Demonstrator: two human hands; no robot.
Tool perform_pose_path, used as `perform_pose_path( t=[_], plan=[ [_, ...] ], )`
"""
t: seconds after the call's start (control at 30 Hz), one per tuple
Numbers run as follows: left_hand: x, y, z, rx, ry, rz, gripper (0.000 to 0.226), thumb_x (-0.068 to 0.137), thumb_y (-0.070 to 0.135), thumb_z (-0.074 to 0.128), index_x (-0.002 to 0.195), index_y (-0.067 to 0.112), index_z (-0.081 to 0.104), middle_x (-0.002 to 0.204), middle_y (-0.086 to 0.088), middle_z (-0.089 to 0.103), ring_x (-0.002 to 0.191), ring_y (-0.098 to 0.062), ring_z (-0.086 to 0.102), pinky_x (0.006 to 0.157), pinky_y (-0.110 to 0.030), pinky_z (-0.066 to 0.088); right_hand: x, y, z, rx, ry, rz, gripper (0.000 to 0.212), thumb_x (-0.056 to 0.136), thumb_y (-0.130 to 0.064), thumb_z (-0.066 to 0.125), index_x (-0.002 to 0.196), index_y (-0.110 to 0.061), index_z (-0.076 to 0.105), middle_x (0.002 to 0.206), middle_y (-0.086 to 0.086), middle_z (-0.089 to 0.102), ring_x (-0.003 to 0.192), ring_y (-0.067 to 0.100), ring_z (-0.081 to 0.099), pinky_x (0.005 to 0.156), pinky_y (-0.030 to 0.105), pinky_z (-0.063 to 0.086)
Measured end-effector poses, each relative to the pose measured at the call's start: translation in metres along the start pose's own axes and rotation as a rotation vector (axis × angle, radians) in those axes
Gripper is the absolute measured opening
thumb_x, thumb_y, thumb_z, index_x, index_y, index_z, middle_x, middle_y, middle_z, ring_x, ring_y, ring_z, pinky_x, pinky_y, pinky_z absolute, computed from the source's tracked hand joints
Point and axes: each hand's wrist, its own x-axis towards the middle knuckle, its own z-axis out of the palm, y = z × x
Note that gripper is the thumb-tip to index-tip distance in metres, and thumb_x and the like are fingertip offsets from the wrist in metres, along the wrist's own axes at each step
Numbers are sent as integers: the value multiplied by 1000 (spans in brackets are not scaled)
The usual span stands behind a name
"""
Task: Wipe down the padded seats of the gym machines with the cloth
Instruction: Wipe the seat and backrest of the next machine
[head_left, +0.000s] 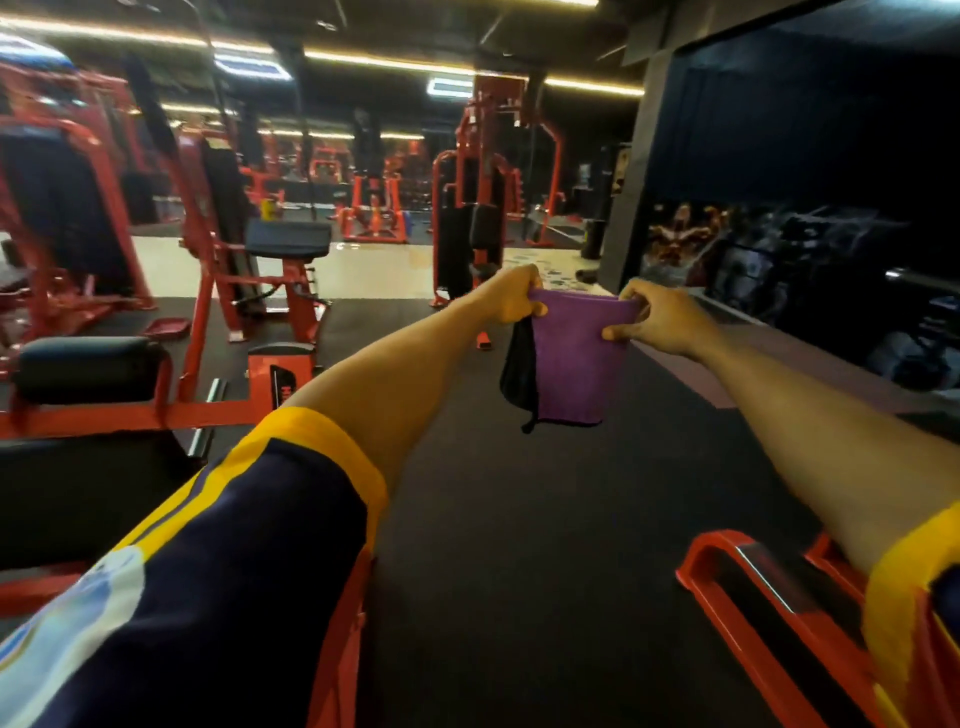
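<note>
Left grip (511, 296), right grip (649, 319) each pinch top edge of purple cloth (571, 358); cloth hangs mid-air between them, long axis vertical, touching no pad; black padded seat (288, 238) lies well apart, leftward; left grip nearer.

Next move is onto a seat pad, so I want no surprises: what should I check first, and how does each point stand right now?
1. Cloth in hand: purple cloth held up by left hand and right hand: ok.
2. Grip: fingers of both hands pinch its top edge: ok.
3. Cloth on a pad: it hangs in the air, touching none: not ok.
4. Target in view: black padded seat ahead to the left: ok.
5. Cloth damp or clean: cannot tell.
</note>
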Motion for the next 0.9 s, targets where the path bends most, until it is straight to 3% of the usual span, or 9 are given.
perform_pose_path(
  t=[0.1,0.23,0.37,0.57,0.73,0.9],
  plan=[
    [23,-12,3,-15,77,-86,27,92,19,71,112,9,56,105,-6,58,97,-24,57,84,-38,48,48,16,2,1,-56,-74,48,77,-55,83,108,-30,58,112,0,67,99,24,63,87,43,53],
    [51,-37,7,-22,145,-182,23,91,14,72,106,13,53,104,-5,56,96,-21,54,79,-31,40,108,27,13,29,-106,-181,40,79,-49,84,105,-31,59,111,-3,67,100,22,63,89,44,53],
    [83,-72,18,-23,228,-279,25,89,13,73,101,16,51,106,-7,59,96,-21,55,79,-32,42,174,42,40,34,-118,-278,39,78,-48,84,104,-32,60,109,-2,69,96,22,65,88,47,54],
    [153,-135,34,-92,329,-339,29,89,6,71,100,18,48,107,-17,66,101,-37,64,88,-50,56,282,67,91,70,-165,-346,38,85,-41,81,110,-26,58,110,-2,68,96,21,63,81,37,48],
    [218,-158,36,-73,362,-379,23,91,5,66,103,15,49,110,-16,65,97,-33,63,84,-45,54,367,91,106,109,-199,-366,36,86,-41,80,109,-33,54,112,-1,66,98,21,63,80,35,47],
    [279,-188,39,-60,380,-448,21,92,3,64,110,5,55,112,-19,67,92,-30,63,80,-43,55,450,107,122,84,-229,-431,36,87,-44,78,109,-36,51,115,-1,68,96,21,65,85,42,54]
  ],
)
